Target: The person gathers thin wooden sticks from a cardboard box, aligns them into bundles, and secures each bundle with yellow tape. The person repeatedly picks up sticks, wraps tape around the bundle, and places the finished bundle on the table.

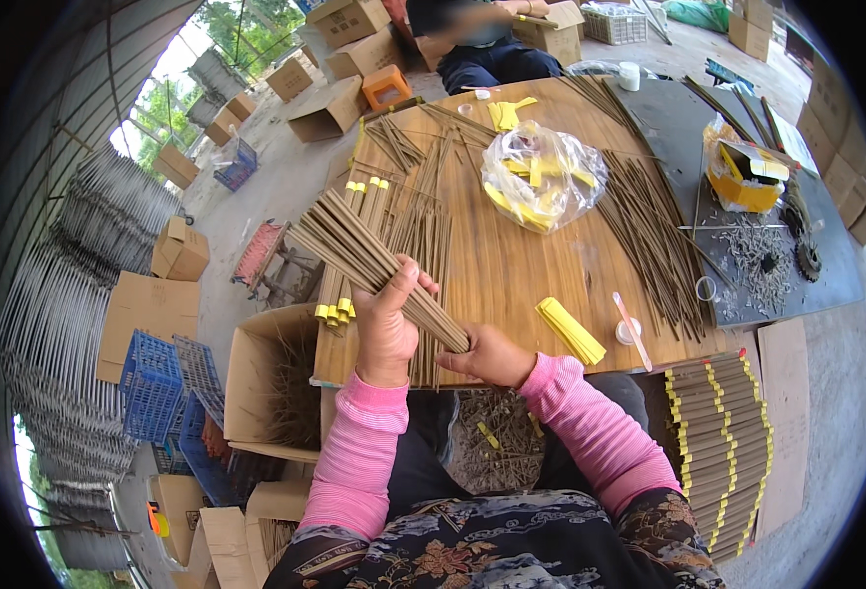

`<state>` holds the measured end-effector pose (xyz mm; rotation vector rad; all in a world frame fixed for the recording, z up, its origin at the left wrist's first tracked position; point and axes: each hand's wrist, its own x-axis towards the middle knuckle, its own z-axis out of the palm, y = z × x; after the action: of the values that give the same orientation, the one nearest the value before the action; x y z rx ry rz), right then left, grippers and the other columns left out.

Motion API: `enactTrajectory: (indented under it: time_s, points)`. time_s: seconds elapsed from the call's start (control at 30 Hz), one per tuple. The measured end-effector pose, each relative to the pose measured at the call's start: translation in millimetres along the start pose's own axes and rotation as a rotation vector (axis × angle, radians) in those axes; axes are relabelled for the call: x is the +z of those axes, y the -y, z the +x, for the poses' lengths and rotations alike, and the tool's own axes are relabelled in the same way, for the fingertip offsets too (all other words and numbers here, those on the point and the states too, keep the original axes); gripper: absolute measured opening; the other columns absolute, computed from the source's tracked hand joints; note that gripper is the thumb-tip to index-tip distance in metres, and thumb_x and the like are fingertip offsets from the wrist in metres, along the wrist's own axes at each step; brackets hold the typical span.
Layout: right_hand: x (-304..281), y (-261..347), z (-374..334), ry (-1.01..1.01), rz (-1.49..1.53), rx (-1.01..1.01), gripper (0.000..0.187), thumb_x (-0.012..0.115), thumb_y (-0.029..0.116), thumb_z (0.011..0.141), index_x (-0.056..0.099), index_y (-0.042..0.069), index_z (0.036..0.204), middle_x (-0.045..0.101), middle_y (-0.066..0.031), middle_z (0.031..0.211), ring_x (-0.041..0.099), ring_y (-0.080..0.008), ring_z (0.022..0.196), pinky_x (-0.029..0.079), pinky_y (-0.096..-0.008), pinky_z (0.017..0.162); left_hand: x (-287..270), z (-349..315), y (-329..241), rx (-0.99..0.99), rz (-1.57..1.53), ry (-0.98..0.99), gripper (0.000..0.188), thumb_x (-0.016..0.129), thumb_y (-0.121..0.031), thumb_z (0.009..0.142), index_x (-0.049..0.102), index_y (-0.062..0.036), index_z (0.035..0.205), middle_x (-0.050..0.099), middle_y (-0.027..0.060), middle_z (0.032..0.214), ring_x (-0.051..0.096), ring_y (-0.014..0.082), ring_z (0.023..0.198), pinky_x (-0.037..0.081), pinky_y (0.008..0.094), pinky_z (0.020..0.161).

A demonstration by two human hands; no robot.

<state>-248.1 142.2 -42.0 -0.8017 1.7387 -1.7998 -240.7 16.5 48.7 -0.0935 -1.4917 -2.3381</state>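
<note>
A thick bundle of brown incense sticks (pixel 346 236) is held slantwise over the near edge of the wooden table (pixel 511 265). My left hand (pixel 386 324) wraps round its middle, thumb on top. At the lower end, my right hand (pixel 497 355) is closed about the stick ends. Loose sticks (pixel 423 236) lie beneath and beyond the bundle. Left of it are finished bundles with yellow bands (pixel 335 312). A stack of yellow paper strips (pixel 570 331) rests to the right of my right hand, beside a small white pot (pixel 634 332) with a pink spatula (pixel 632 314) across it.
A clear plastic bag (pixel 545 177) of yellow strips sits mid-table. More loose sticks (pixel 654 245) spread at the right, beside a grey board (pixel 796 265) with a yellow box (pixel 747 177). Banded bundles (pixel 717 452) are stacked below right. An open carton (pixel 256 388) stands left; another person (pixel 492 39) sits opposite.
</note>
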Motion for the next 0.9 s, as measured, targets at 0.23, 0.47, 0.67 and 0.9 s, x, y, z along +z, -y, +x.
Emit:
enactTrajectory:
  time_s: [0.23, 0.47, 0.67, 0.9]
  points:
    - [2, -4, -4, -0.205, -0.286, -0.133, 0.027, 0.066, 0.021, 0.075, 0.054, 0.000, 0.088, 0.056, -0.0089, 0.061, 0.058, -0.0224, 0.056, 0.046, -0.0358, 0.055, 8, -4, 11, 0.058, 0.124, -0.099, 0.030, 0.062, -0.003, 0.078, 0.040, -0.0054, 0.096, 0.052, 0.0049, 0.077, 0.055, 0.0144, 0.062, 0.050, 0.0289, 0.057]
    - [19, 15, -20, 0.056, 0.047, 0.138, 0.027, 0.065, 0.023, 0.076, 0.053, 0.001, 0.086, 0.056, -0.0126, 0.060, 0.057, -0.0238, 0.053, 0.045, -0.0328, 0.050, -14, -6, -9, -0.275, -0.142, -0.018, 0.029, 0.063, -0.006, 0.076, 0.045, -0.0054, 0.099, 0.052, 0.0055, 0.072, 0.055, 0.0160, 0.057, 0.049, 0.0310, 0.055]
    - [40, 31, -40, 0.021, -0.024, 0.097, 0.020, 0.065, 0.013, 0.078, 0.049, 0.002, 0.082, 0.050, -0.0008, 0.059, 0.053, -0.0085, 0.052, 0.043, -0.0224, 0.047, -10, -31, -23, -0.145, 0.018, -0.134, 0.025, 0.060, -0.008, 0.078, 0.046, -0.0075, 0.099, 0.048, 0.0032, 0.067, 0.049, 0.0132, 0.057, 0.044, 0.0270, 0.052]
    - [50, 46, -68, 0.363, 0.653, 0.289, 0.022, 0.064, 0.005, 0.076, 0.046, 0.002, 0.088, 0.053, -0.0037, 0.066, 0.055, -0.0120, 0.051, 0.047, -0.0232, 0.049, -28, -51, -34, -0.294, -0.272, -0.022, 0.017, 0.059, -0.012, 0.082, 0.050, -0.0096, 0.096, 0.048, -0.0011, 0.067, 0.046, 0.0095, 0.057, 0.041, 0.0239, 0.051]
